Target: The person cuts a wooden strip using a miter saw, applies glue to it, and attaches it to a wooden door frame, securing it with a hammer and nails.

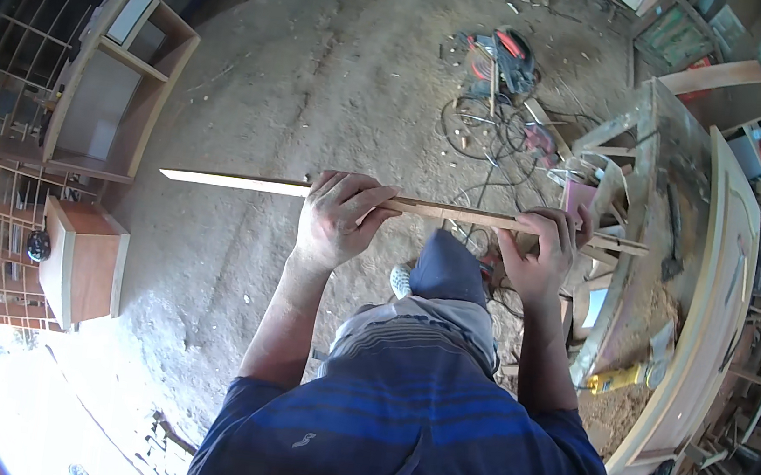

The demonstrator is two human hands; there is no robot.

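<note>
A long thin wooden strip (458, 214) runs crosswise in front of my body, with its pale pointed end far out to the left. My left hand (338, 219) is closed around it left of the middle, fingers over the top and thumb beneath. Farther right, my right hand (544, 247) grips the same strip near its right end, fingers curled over it. The right tip passes in front of a workbench's near side. My raised knee shows just below the strip, between the two hands.
To the right stands a dusty wooden workbench (652, 203) with a yellow bottle (618, 378) and a long panel (715, 304) beside it. A red and black power tool (512, 57) and tangled cables (481, 136) lie on the floor ahead. Wooden cabinet frames (156, 85) stand at left.
</note>
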